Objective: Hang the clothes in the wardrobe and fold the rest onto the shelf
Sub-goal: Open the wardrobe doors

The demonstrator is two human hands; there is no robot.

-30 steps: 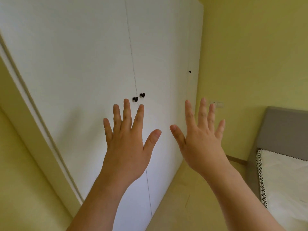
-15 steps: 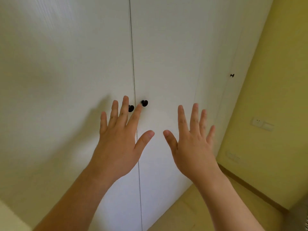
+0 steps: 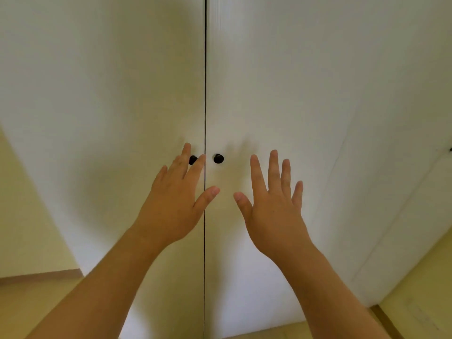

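Two hands are raised in front of the closed wardrobe (image 3: 97, 99). The left hand (image 3: 171, 209) has straight fingers, slightly spread, thumb out, and holds nothing. Its fingertips overlap the left knob (image 3: 192, 159); can't tell if they touch. The right hand (image 3: 274, 216) has fingers straight and spread wide, thumb out, nothing held. It is near the right knob (image 3: 218, 158) but apart from it, lower and to its right.

Both knobs are small, black and round, at the inner edges of the two doors, either side of the centre seam. A third knob (image 3: 450, 149) sits at the wardrobe's far right edge. No clothes or shelf in view.

Judgement: the doors are stiff flat panels that likely swing lightly. The smooth faces give no grip, so pinch each knob between thumb and fingers. The knobs are small and could slip.
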